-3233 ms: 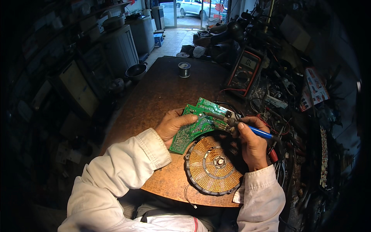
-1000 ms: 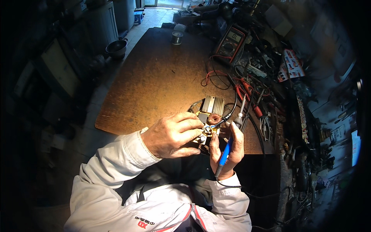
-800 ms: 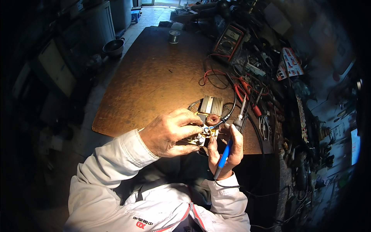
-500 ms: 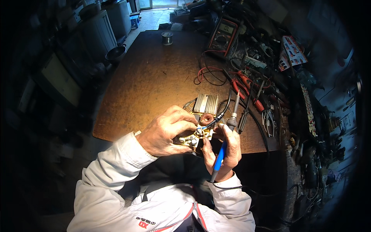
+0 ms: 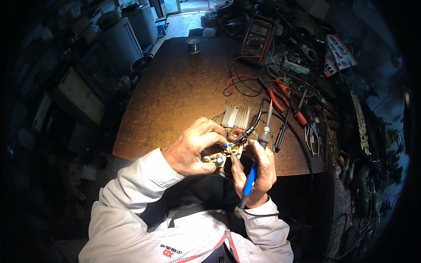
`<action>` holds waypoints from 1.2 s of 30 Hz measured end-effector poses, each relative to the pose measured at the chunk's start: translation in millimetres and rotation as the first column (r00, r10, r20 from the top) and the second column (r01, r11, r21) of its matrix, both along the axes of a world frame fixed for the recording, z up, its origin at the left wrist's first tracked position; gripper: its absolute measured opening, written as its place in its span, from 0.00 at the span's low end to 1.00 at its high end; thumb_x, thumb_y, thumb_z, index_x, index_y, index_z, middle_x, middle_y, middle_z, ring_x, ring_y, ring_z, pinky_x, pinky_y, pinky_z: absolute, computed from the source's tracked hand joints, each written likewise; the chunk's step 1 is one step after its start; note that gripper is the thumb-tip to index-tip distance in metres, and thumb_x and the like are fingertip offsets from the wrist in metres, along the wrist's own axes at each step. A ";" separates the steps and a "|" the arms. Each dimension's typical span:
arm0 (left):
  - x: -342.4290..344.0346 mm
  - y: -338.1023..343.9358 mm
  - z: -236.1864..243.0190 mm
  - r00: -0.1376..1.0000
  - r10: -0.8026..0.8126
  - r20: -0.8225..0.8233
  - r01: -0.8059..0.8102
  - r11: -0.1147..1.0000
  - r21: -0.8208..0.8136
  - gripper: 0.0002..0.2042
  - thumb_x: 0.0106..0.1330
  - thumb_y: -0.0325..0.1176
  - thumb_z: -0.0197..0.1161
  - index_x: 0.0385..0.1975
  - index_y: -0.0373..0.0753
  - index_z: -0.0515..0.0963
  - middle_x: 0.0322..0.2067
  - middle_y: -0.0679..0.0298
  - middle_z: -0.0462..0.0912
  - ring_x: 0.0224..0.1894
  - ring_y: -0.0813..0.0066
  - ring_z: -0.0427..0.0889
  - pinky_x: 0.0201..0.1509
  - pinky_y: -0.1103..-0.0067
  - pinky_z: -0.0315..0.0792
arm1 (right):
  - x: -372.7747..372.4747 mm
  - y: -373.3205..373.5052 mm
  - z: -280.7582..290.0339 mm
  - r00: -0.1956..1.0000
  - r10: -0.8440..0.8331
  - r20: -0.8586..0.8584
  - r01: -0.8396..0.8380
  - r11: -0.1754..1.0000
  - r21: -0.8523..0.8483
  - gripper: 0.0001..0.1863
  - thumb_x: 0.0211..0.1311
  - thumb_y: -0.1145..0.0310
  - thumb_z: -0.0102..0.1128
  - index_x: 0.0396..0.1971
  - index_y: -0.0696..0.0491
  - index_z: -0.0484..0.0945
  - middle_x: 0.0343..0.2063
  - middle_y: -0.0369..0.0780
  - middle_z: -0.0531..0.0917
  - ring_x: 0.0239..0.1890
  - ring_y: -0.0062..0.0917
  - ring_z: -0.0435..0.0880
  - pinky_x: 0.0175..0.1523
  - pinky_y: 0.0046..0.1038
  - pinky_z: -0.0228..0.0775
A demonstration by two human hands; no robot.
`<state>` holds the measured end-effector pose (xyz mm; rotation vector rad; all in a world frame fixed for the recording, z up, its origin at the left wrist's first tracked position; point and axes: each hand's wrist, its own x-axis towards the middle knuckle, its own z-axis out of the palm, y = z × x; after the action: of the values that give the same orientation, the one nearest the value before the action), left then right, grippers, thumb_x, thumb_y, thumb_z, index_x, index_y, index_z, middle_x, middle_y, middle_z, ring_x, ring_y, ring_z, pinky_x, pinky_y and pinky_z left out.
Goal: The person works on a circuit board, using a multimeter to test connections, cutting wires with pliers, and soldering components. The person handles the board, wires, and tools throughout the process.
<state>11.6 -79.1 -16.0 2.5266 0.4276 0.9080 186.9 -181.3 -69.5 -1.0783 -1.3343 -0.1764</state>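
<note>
My left hand point(image 5: 195, 147) is closed at the left side of a circuit board point(image 5: 214, 159), its thumb along the near edge and its index finger by a blue wire end point(image 5: 228, 145). A soldering iron point(image 5: 250, 182) with a blue handle lies in my right hand point(image 5: 263, 168), its metal tip pointing up and away from the board. That hand's thumb and fingertips also reach the board's right side; what they pinch is hidden. A copper toroid coil point(image 5: 235, 134) and a finned heat sink point(image 5: 237, 115) sit at the board's far end. A black cable point(image 5: 251, 129) runs in to the wire ends.
Under the heat sink shows a flat wound coil point(image 5: 255, 121). To the right lie red-handled pliers point(image 5: 275, 100), a screwdriver point(image 5: 281, 136) and other tools. A multimeter point(image 5: 256, 39) with leads stands far right, and a solder spool point(image 5: 193, 46) at the wooden table's point(image 5: 162, 96) far edge.
The whole view has shifted slightly, so the table and its things sit a little further right. Both hands keep nearly the same grip, and the iron still points away.
</note>
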 end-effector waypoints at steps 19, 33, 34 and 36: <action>-28.4 66.4 5.3 0.853 0.296 0.429 0.271 0.452 -0.850 0.33 0.59 0.30 0.74 0.63 0.29 0.67 0.55 0.53 0.79 0.57 0.65 0.83 0.64 0.71 0.78 | -3.9 16.7 21.3 0.985 0.145 -0.096 -0.144 0.989 0.023 0.25 0.65 0.75 0.65 0.60 0.69 0.75 0.43 0.51 0.85 0.43 0.36 0.88 0.51 0.31 0.80; -28.9 88.6 3.9 0.822 0.332 0.463 0.409 0.222 -0.885 0.29 0.61 0.22 0.66 0.63 0.27 0.65 0.53 0.48 0.80 0.53 0.60 0.85 0.60 0.65 0.83 | -13.6 37.0 35.7 0.985 0.169 -0.044 -0.171 0.984 -0.048 0.24 0.60 0.76 0.68 0.57 0.67 0.79 0.35 0.48 0.85 0.32 0.34 0.85 0.40 0.30 0.78; -28.7 90.0 0.4 0.816 0.326 0.477 0.424 0.221 -0.878 0.29 0.61 0.23 0.66 0.63 0.27 0.66 0.53 0.48 0.81 0.53 0.60 0.86 0.61 0.65 0.82 | -15.2 42.4 33.6 0.983 0.184 -0.019 -0.184 0.983 -0.010 0.25 0.60 0.75 0.69 0.58 0.67 0.78 0.35 0.48 0.85 0.30 0.34 0.84 0.38 0.31 0.78; -28.4 90.6 -4.7 0.805 0.313 0.504 0.455 0.220 -0.863 0.29 0.62 0.26 0.67 0.63 0.26 0.66 0.53 0.47 0.81 0.53 0.59 0.86 0.62 0.64 0.81 | -15.4 44.8 36.7 0.974 0.226 0.019 -0.225 0.972 -0.061 0.27 0.60 0.75 0.69 0.59 0.67 0.77 0.35 0.48 0.84 0.29 0.35 0.83 0.37 0.32 0.77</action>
<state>-16.9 11.5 -20.7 0.9250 0.4407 0.8830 171.5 -136.5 -32.8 -0.9671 -1.4820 0.0181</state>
